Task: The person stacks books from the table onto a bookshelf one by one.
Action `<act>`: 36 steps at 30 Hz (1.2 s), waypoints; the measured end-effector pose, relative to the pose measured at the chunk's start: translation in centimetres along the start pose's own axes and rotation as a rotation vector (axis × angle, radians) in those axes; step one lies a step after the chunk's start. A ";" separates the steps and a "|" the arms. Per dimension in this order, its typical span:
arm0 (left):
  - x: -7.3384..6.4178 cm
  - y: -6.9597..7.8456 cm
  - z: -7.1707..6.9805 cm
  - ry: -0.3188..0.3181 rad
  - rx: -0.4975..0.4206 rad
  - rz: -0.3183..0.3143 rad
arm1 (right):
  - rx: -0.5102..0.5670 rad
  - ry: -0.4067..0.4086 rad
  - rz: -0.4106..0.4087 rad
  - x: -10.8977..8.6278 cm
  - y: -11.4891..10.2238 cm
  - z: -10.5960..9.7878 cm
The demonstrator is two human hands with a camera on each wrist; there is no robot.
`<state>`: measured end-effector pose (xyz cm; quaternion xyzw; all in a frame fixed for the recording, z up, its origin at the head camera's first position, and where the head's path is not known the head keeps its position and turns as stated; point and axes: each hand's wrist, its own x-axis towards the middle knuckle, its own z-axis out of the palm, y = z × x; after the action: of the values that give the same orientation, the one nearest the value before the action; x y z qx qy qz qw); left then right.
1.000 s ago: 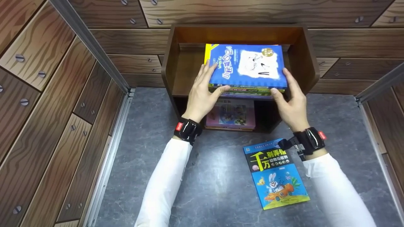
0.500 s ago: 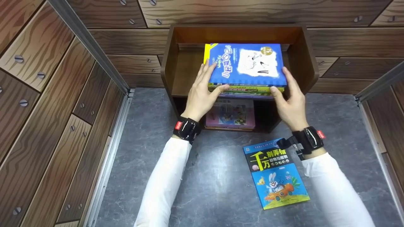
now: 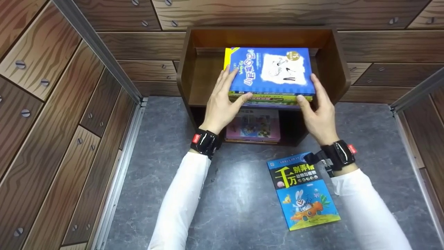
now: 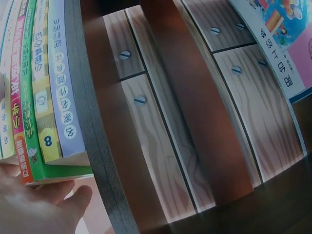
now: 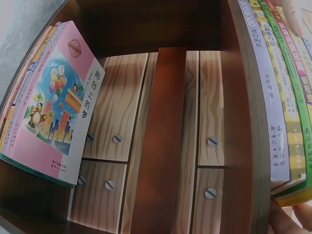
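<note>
In the head view a stack of books (image 3: 270,73), topped by a blue cover with a white sketch panel, lies on the upper shelf of a small brown bookcase (image 3: 201,78). My left hand (image 3: 222,100) holds its left front corner, thumb on the spines and fingers along the side. At the right front corner my right hand (image 3: 319,114) grips likewise, thumb against the front. The left wrist view shows green, yellow and lilac spines (image 4: 68,97) close to the shelf board (image 4: 92,97), with left fingers (image 4: 73,202) by the stack's end. Right fingers (image 5: 285,219) show beside the spines.
Pink-covered books (image 3: 255,126) lie stacked on the lower shelf. A blue book with a rabbit in a carrot car (image 3: 305,194) lies on the grey floor (image 3: 232,201), below my right wrist. Wood-patterned walls (image 3: 52,139) stand on the left, right and behind the bookcase.
The blue top book sits very slightly farther back, with more of the yellow spine beneath it showing. Both hands stay at the stack's corners.
</note>
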<state>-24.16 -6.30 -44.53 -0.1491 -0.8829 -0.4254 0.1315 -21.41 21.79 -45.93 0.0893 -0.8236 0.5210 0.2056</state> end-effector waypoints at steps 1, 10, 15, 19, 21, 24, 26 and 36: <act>-0.1 -0.1 0.0 0.005 0.003 0.011 | -0.001 -0.002 -0.005 -0.2 -0.5 0.0; -2.0 -0.6 -0.3 0.124 0.038 0.176 | 0.015 0.042 -0.094 -2.8 -3.1 0.2; -4.4 -0.9 -0.5 0.207 0.061 0.256 | 0.062 0.123 -0.124 -4.8 -3.4 0.1; -7.2 -1.1 -0.3 0.232 0.097 0.262 | 0.065 0.178 -0.110 -6.8 -3.0 -0.1; -8.8 -1.4 -0.1 0.232 0.113 0.256 | 0.056 0.188 -0.094 -7.9 -2.6 -0.3; -11.3 -1.7 0.6 0.211 0.124 0.233 | 0.034 0.190 -0.069 -9.4 -1.6 -0.5; -13.1 -1.8 1.1 0.185 0.131 0.208 | 0.015 0.188 -0.046 -10.5 -0.5 -0.4; -21.5 -2.7 3.8 0.048 0.246 0.119 | -0.084 0.096 0.246 -17.5 7.8 -0.4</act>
<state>-5.83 -8.14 -56.50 -0.1736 -0.9146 -0.3091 0.1947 -8.43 24.44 -59.72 -0.0461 -0.8387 0.5109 0.1827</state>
